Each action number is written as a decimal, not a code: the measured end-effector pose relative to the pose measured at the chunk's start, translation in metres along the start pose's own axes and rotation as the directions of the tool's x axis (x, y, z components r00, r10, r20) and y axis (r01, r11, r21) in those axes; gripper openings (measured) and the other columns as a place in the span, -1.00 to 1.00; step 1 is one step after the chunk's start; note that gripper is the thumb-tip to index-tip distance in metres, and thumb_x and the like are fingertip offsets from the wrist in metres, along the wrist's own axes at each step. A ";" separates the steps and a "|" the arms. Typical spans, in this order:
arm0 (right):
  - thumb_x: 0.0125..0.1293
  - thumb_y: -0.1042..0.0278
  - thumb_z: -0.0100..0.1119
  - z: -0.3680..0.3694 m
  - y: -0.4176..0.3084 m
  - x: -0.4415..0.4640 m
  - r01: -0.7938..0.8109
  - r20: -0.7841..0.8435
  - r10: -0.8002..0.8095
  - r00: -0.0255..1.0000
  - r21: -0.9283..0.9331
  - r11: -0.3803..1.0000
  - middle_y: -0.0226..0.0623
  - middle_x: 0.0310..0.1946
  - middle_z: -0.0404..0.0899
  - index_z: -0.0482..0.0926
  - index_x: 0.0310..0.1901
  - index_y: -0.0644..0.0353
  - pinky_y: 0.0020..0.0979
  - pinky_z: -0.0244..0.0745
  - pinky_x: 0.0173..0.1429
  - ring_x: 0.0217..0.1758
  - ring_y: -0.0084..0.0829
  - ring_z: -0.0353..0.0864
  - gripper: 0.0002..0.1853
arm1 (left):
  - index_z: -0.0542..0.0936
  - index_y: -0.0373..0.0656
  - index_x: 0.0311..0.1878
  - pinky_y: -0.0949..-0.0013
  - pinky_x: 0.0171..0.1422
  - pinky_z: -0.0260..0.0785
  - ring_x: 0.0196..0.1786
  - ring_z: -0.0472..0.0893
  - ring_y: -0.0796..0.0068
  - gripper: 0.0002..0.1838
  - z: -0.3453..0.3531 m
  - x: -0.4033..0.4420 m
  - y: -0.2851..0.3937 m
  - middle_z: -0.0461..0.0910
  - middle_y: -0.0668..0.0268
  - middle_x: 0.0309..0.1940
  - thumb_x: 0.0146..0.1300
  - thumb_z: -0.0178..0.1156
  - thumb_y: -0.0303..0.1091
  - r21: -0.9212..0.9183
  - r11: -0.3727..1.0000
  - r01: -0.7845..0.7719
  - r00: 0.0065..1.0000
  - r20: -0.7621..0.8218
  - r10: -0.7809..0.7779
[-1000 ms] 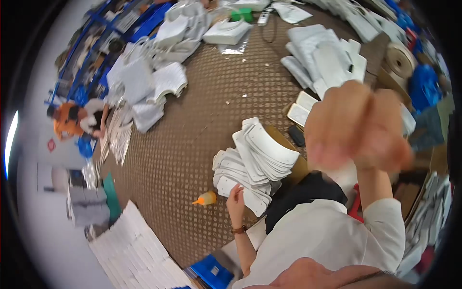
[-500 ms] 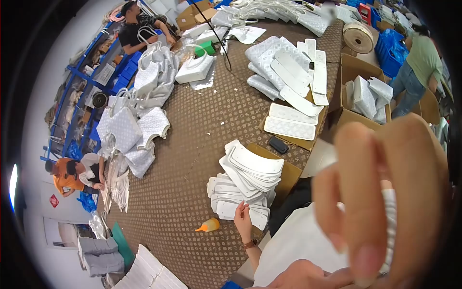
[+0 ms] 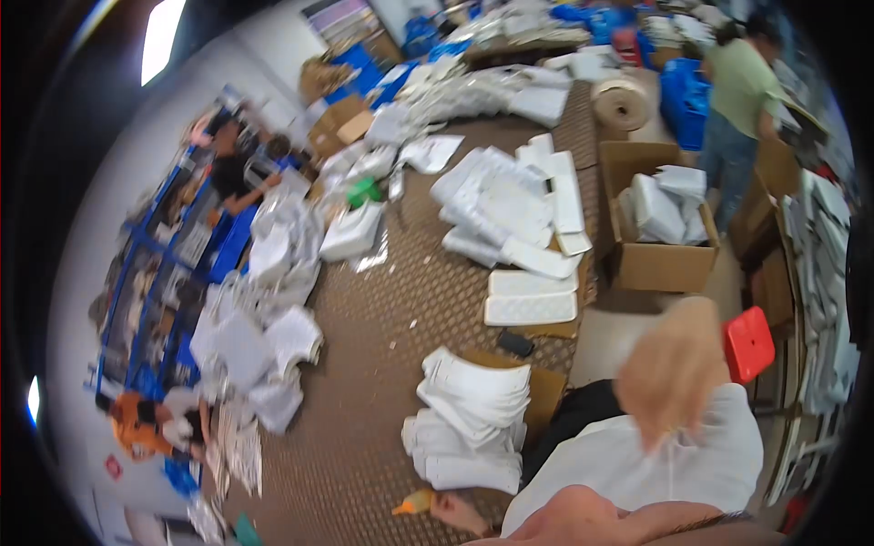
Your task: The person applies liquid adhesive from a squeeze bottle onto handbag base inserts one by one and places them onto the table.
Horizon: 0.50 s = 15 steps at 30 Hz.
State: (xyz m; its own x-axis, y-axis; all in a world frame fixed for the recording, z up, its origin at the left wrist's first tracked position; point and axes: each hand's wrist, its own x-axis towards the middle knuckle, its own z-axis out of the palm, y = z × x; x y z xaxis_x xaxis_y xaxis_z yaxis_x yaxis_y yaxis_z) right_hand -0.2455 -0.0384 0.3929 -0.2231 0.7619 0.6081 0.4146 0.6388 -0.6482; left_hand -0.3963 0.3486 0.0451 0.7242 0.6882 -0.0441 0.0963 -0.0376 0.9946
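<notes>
On the table, my left hand [image 3: 459,513] is at the rear end of a small yellow squeeze bottle with an orange tip [image 3: 417,501], its fingers closed against it. The bottle lies beside stacked white curved panels [image 3: 469,450]. More white panels [image 3: 478,382] rest on top of that pile. My right hand [image 3: 672,373] hangs in front of my white shirt, fingers pointing down. Motion smears its fingers, so I cannot make out whether it holds anything.
Near the panels lie a dark, small case [image 3: 515,343] and white quilted pieces [image 3: 533,300]. A cardboard box [image 3: 660,268] with wrapped items stands beyond the table edge, near a red stool [image 3: 749,344]. White bags [image 3: 241,332] line the far side. Several people work around the room.
My left hand has moved from the panel stack to the squeeze bottle. My right hand has dropped away from the camera, down towards my shirt. The view has tilted upward.
</notes>
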 end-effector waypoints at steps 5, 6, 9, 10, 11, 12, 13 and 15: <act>0.26 0.43 0.23 0.031 0.034 -0.051 -0.502 -0.423 0.495 0.759 0.103 0.859 -0.21 -0.12 0.63 0.45 0.16 0.30 -0.44 0.48 0.02 -0.12 -0.46 0.59 -0.57 | 0.46 -0.39 0.06 0.43 -0.01 0.42 -0.15 0.54 0.45 -0.68 0.088 0.061 -0.034 0.56 0.19 -0.17 0.22 0.08 -0.58 -0.037 0.998 -0.044 0.960 0.276 0.052; 0.26 0.43 0.23 0.037 0.034 -0.056 -0.519 -0.457 0.498 0.737 0.090 0.850 -0.21 -0.12 0.63 0.45 0.16 0.30 -0.44 0.48 0.02 -0.12 -0.46 0.59 -0.57 | 0.46 -0.39 0.06 0.43 -0.01 0.42 -0.15 0.54 0.44 -0.68 0.099 0.068 -0.042 0.56 0.19 -0.16 0.22 0.09 -0.58 -0.034 0.998 -0.049 0.953 0.298 0.057; 0.24 0.51 0.23 0.050 0.042 -0.065 -0.518 -0.448 0.559 0.698 0.224 0.826 -0.19 -0.10 0.62 0.44 0.18 0.32 -0.43 0.46 0.02 -0.10 -0.44 0.59 -0.54 | 0.45 -0.39 0.07 0.41 0.00 0.42 -0.14 0.54 0.43 -0.67 0.110 0.094 -0.063 0.55 0.18 -0.15 0.21 0.10 -0.57 -0.010 0.997 -0.071 0.953 0.294 0.071; 0.24 0.51 0.23 0.053 0.044 -0.066 -0.516 -0.462 0.554 0.692 0.219 0.828 -0.19 -0.10 0.62 0.44 0.18 0.32 -0.43 0.46 0.02 -0.10 -0.44 0.59 -0.54 | 0.45 -0.39 0.07 0.41 0.00 0.42 -0.13 0.53 0.42 -0.66 0.110 0.105 -0.070 0.55 0.18 -0.15 0.21 0.11 -0.56 0.000 0.997 -0.080 0.955 0.287 0.076; 0.26 0.46 0.22 0.057 0.044 -0.067 -0.510 -0.469 0.552 0.689 0.228 0.830 -0.22 -0.12 0.62 0.43 0.19 0.31 -0.46 0.47 0.01 -0.11 -0.49 0.59 -0.55 | 0.45 -0.39 0.07 0.40 0.00 0.42 -0.13 0.53 0.42 -0.66 0.110 0.115 -0.077 0.55 0.18 -0.14 0.20 0.12 -0.56 0.010 0.996 -0.087 0.957 0.280 0.081; 0.28 0.41 0.21 0.061 0.044 -0.069 -0.503 -0.475 0.552 0.686 0.239 0.830 -0.26 -0.14 0.63 0.43 0.19 0.29 -0.48 0.48 0.00 -0.12 -0.53 0.58 -0.55 | 0.44 -0.39 0.07 0.39 0.00 0.43 -0.13 0.53 0.41 -0.66 0.113 0.125 -0.083 0.55 0.17 -0.14 0.20 0.12 -0.55 0.020 0.995 -0.093 0.959 0.272 0.084; 0.30 0.36 0.20 0.064 0.044 -0.071 -0.497 -0.478 0.552 0.683 0.249 0.831 -0.29 -0.16 0.63 0.42 0.20 0.27 -0.51 0.48 -0.02 -0.14 -0.57 0.58 -0.55 | 0.44 -0.39 0.07 0.39 0.00 0.43 -0.13 0.53 0.41 -0.65 0.115 0.134 -0.089 0.55 0.17 -0.13 0.20 0.13 -0.55 0.028 0.995 -0.099 0.961 0.262 0.088; 0.31 0.35 0.19 0.070 0.046 -0.075 -0.510 -0.491 0.564 0.664 0.253 0.822 -0.30 -0.16 0.63 0.42 0.20 0.26 -0.52 0.48 -0.02 -0.14 -0.58 0.58 -0.56 | 0.44 -0.40 0.07 0.38 0.00 0.43 -0.12 0.53 0.40 -0.64 0.117 0.152 -0.102 0.54 0.17 -0.12 0.19 0.14 -0.54 0.045 0.993 -0.108 0.968 0.234 0.095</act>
State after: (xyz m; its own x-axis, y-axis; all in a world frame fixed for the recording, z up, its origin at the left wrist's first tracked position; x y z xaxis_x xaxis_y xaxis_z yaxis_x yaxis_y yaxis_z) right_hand -0.2719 -0.0587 0.2855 0.5188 0.8132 0.2638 0.2311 0.1636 -0.9591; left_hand -0.2163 0.3727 -0.0738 0.8697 0.4927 0.0297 0.0481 -0.1445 0.9883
